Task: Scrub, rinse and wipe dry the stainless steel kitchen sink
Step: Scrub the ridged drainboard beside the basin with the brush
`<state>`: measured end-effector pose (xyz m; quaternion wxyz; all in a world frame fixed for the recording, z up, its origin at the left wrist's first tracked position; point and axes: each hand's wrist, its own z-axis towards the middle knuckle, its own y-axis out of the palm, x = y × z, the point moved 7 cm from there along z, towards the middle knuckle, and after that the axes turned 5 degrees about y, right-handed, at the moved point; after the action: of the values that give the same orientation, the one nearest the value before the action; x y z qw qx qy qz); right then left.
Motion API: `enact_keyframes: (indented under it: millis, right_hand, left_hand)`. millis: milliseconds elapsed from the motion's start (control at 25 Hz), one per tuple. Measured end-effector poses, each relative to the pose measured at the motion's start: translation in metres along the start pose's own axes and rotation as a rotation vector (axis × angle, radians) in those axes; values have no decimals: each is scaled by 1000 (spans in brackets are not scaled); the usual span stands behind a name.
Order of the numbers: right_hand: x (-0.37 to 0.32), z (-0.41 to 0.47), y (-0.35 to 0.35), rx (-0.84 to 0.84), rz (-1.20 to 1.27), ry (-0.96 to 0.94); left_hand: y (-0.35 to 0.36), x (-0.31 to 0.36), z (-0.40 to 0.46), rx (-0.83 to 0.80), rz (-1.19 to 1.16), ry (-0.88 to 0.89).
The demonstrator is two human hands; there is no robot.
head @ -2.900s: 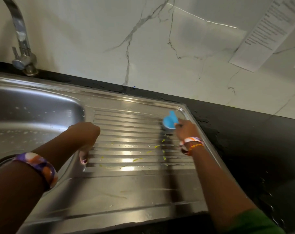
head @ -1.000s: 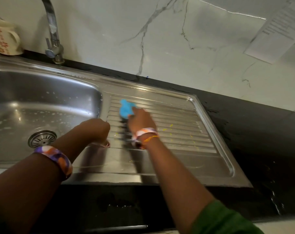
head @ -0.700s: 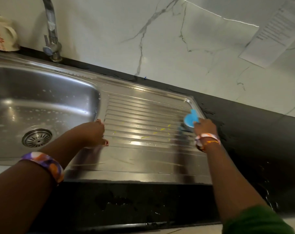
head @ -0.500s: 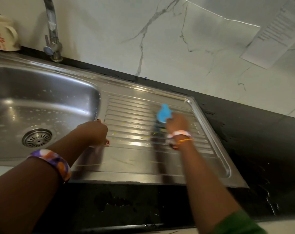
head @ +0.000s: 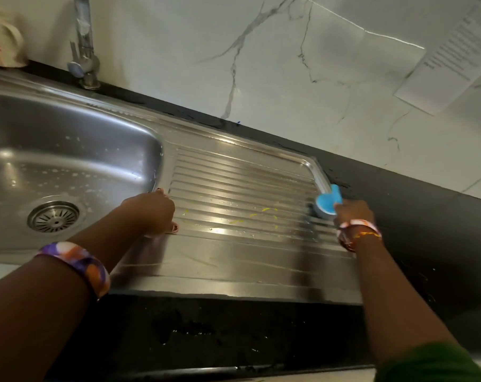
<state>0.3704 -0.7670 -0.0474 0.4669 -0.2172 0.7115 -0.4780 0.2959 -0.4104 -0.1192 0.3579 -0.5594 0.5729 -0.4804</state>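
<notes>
I'm scrubbing: right hand (head: 353, 212) clamps the brush (head: 327, 202) at the drainboard (head: 233, 252) edge. Left hand (head: 151, 213), fingers curled, braces. Next I'd sweep across the yellow streaks (head: 264, 213).

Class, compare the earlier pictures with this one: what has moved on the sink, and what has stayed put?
The right hand, keeping its hold on the blue scrubber, swept it from mid-drainboard to the drainboard's right edge. The left hand stays braced beside the basin; yellow specks remain.

One sink, one scrubber, two hands.
One stainless steel sink (head: 233, 271), one tap (head: 85, 42), one blue scrubber (head: 327, 201), one mug (head: 2, 42), one paper sheet (head: 451, 56), two hands (head: 151, 213) (head: 353, 212), each wrist bangled.
</notes>
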Motion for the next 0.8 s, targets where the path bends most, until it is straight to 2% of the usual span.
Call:
enact_keyframes:
  millis: [80, 160, 320, 400, 520, 720, 800]
  right_hand:
    - [-5, 3, -2, 50, -51, 13]
    - [-55, -19, 34, 35, -59, -148]
    - [-180, -128, 138, -224, 49, -630]
    - [-200, -156, 155, -297, 44, -734]
    - [-156, -110, 121, -245, 24, -625]
    - [14, -16, -3, 100, 58, -91]
    - [21, -13, -4, 70, 93, -8]
  left_hand:
    - [2, -1, 0, 15, -5, -8]
    - [1, -2, 2, 31, -4, -23]
    - [2, -2, 4, 26, 0, -38]
    - [3, -1, 4, 22, -3, -29]
    - [1, -3, 1, 14, -11, -50]
    - [0, -1, 1, 24, -15, -47]
    - [0, -2, 1, 26, -19, -59]
